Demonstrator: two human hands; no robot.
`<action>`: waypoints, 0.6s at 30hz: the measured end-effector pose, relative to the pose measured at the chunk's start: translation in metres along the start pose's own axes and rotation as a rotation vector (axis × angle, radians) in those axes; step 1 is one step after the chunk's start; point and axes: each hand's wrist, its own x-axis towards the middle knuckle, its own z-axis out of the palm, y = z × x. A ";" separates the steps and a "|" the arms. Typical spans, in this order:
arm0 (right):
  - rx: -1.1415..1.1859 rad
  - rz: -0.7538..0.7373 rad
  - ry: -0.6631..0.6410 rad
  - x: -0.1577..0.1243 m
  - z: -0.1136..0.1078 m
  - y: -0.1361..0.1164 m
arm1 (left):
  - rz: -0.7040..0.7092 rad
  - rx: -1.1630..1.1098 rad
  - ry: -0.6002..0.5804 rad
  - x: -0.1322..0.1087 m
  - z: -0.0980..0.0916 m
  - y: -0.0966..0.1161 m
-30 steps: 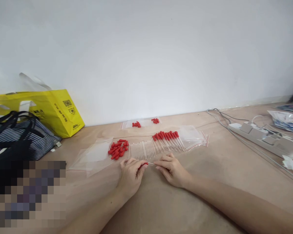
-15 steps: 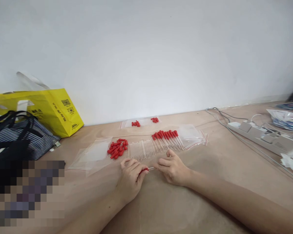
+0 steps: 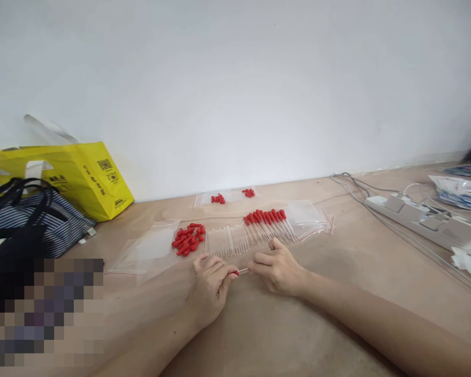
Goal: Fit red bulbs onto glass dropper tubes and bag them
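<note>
Low over the table, my left hand (image 3: pixel 211 287) is closed in a pinch round a red rubber bulb (image 3: pixel 236 273), mostly covered by the fingers. My right hand (image 3: pixel 279 269) pinches a clear dropper tube (image 3: pixel 243 271), whose other end meets the bulb. Just beyond my hands lies a row of bare dropper tubes (image 3: pixel 223 241). To its right, several droppers with red bulbs (image 3: pixel 265 216) lie side by side. A heap of loose red bulbs (image 3: pixel 188 239) is left of the row, on clear plastic.
Clear zip bags (image 3: pixel 149 246) lie at left, and more bags (image 3: pixel 304 217) at right. Farther back, another bag bears small red bulbs (image 3: pixel 219 199). A yellow bag (image 3: pixel 98 178) and a striped bag (image 3: pixel 66 225) stand left. A power strip (image 3: pixel 424 222) with cables lies right.
Both hands stay in nearly the same place. Less of the red bulb shows now, as my left thumb and fingers cover more of it.
</note>
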 end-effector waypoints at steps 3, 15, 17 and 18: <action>-0.070 -0.058 0.036 0.000 -0.001 -0.002 | -0.001 -0.007 -0.019 -0.001 0.000 -0.001; 0.070 0.038 0.072 -0.001 -0.002 0.006 | -0.034 -0.136 -0.032 0.002 0.000 -0.007; 0.137 0.116 0.075 -0.003 0.002 0.004 | -0.087 -0.158 -0.002 0.003 0.001 -0.010; 0.176 0.152 0.078 -0.004 0.004 0.003 | -0.105 -0.166 0.010 0.003 0.001 -0.011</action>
